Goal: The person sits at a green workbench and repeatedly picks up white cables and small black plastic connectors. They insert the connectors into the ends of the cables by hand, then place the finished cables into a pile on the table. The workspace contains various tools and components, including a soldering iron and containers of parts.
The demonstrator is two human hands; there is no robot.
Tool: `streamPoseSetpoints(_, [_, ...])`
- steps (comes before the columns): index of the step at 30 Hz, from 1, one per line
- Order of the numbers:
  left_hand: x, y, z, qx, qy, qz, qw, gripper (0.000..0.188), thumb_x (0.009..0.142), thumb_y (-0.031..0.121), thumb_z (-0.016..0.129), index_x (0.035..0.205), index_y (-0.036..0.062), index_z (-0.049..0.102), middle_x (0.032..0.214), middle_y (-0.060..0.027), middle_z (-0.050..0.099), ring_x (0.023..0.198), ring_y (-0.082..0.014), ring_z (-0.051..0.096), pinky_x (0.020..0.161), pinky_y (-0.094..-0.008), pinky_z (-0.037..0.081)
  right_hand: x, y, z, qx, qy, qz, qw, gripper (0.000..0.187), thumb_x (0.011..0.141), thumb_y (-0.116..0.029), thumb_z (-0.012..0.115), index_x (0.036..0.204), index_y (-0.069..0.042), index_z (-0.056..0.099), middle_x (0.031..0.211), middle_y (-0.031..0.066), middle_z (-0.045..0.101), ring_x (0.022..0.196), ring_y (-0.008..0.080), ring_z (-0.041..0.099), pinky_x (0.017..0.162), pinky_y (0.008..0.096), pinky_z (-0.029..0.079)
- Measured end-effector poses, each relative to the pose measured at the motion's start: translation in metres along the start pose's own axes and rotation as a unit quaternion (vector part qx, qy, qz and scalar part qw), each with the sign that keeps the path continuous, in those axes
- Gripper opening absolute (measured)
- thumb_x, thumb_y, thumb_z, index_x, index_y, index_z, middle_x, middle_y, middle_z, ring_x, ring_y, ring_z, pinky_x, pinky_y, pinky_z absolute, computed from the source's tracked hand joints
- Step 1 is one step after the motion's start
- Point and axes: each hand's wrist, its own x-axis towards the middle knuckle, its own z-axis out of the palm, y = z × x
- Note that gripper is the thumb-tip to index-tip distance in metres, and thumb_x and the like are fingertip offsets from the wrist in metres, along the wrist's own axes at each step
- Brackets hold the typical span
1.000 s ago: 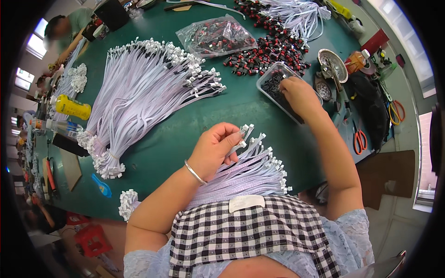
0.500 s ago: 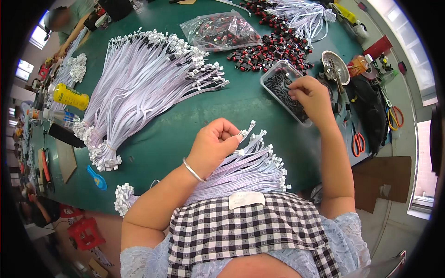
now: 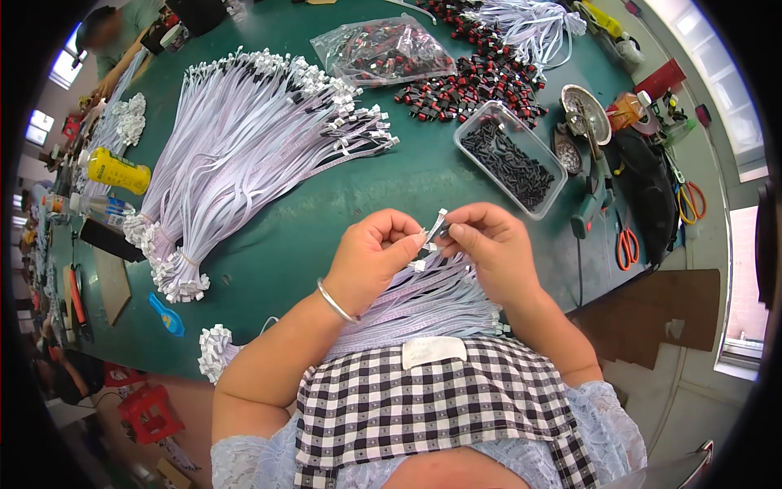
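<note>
My left hand, a bangle at its wrist, pinches a thin white ribbon cable just below its small white end connector. Facing it, my right hand closes thumb and fingertips on a small black tube-like piece, right beside that connector. Whether the piece touches the cable is too small to tell. Below both hands, a bundle of white ribbon cables with white connectors lies at the table edge against my checked apron. To the right stands a clear plastic box holding many short black tubes.
A big fan of white cables covers the left. Beyond lie a plastic bag of red-black parts and a loose heap of them. On the right are a metal dish, a green tool and orange-handled scissors.
My right hand has moved from the box of black tubes in to my left hand, bringing a small black piece. The left hand still holds the cable in nearly the same place.
</note>
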Motion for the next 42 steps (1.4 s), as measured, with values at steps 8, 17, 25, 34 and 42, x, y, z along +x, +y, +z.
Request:
streamPoseSetpoints(8, [-0.001, -0.001, 0.002, 0.017, 0.005, -0.009, 1.000, 0.008, 0.086, 0.007, 0.060, 0.093, 0.0031, 0.058, 0.078, 0.0032, 0.056, 0.062, -0.0005, 0.044, 0.053, -0.0155, 0.035, 0.000, -0.002, 0.005, -0.078, -0.008, -0.085, 0.993, 0.012, 0.083, 0.001, 0.063, 0.096, 0.001, 0.063, 0.087, 0.0057, 0.063, 0.077, 0.0097, 0.061, 0.067, 0.0210, 0.050])
streamPoseSetpoints(17, [-0.002, -0.005, 0.001, 0.027, -0.005, -0.003, 1.000, 0.009, 0.086, 0.006, 0.059, 0.094, 0.0026, 0.057, 0.079, 0.0031, 0.056, 0.065, -0.0006, 0.045, 0.056, -0.0155, 0.036, 0.001, -0.001, 0.007, -0.091, -0.001, -0.108, 0.990, 0.010, 0.083, 0.003, 0.062, 0.093, 0.002, 0.064, 0.092, 0.0051, 0.060, 0.077, 0.0099, 0.061, 0.066, 0.0212, 0.050])
streamPoseSetpoints(25, [-0.001, -0.006, 0.000, 0.027, -0.011, 0.003, 1.000, 0.010, 0.087, 0.007, 0.060, 0.095, 0.0019, 0.057, 0.081, 0.0019, 0.057, 0.067, -0.0013, 0.047, 0.058, -0.0159, 0.038, 0.001, 0.003, 0.006, -0.146, -0.004, -0.122, 0.982, 0.010, 0.081, 0.004, 0.062, 0.091, 0.001, 0.064, 0.091, 0.0059, 0.061, 0.077, 0.0106, 0.060, 0.066, 0.0214, 0.049])
streamPoseSetpoints(34, [0.000, -0.007, -0.002, 0.058, -0.023, 0.016, 0.998, 0.012, 0.087, 0.007, 0.060, 0.097, 0.0008, 0.057, 0.085, -0.0004, 0.059, 0.071, -0.0031, 0.051, 0.062, -0.0173, 0.042, 0.001, 0.002, 0.005, -0.234, -0.005, -0.169, 0.957, 0.011, 0.079, 0.002, 0.063, 0.089, 0.001, 0.065, 0.088, 0.0068, 0.062, 0.075, 0.0121, 0.060, 0.065, 0.0233, 0.048])
streamPoseSetpoints(42, [0.000, -0.007, -0.004, 0.140, -0.022, 0.047, 0.989, 0.012, 0.086, 0.008, 0.062, 0.096, 0.0019, 0.060, 0.085, 0.0006, 0.060, 0.072, -0.0036, 0.053, 0.064, -0.0185, 0.044, 0.002, -0.007, 0.000, -0.308, -0.044, -0.170, 0.935, 0.009, 0.078, 0.002, 0.063, 0.087, 0.000, 0.064, 0.085, 0.0064, 0.061, 0.073, 0.0140, 0.059, 0.062, 0.0257, 0.046])
